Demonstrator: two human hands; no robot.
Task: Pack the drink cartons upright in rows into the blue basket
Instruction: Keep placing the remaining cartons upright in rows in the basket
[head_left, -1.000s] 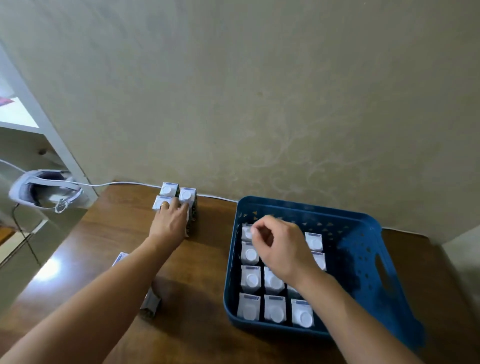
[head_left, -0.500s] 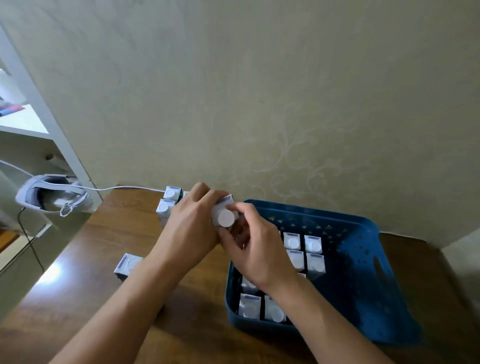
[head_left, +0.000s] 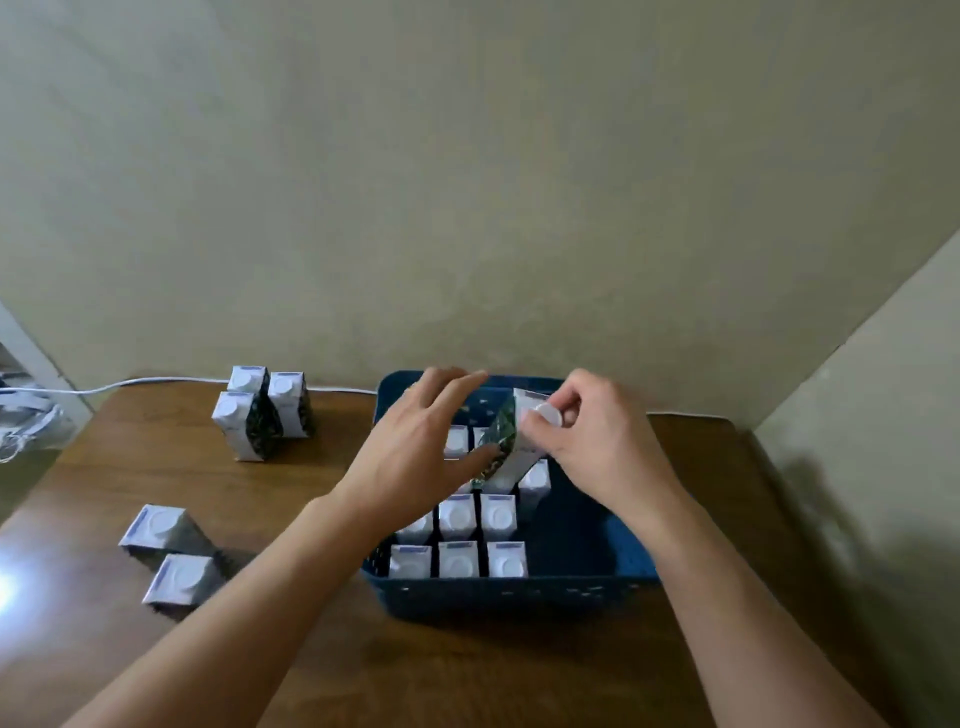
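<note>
Right hand (head_left: 597, 447) fingertips pinch the tilted drink carton (head_left: 511, 447) by its cap end, over the blue basket (head_left: 519, 597). It needs swinging upright, then lowering straight into the gap beside the standing cartons (head_left: 457, 558) without knocking them. Left hand (head_left: 415, 457) has fingers spread and loose, thumb near the carton's dark side; whether it touches, I can't tell. Both forearms reach in from below.

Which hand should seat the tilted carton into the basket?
Right. The right hand already grips the tilted carton over the blue basket; the left hand is open beside it.
</note>
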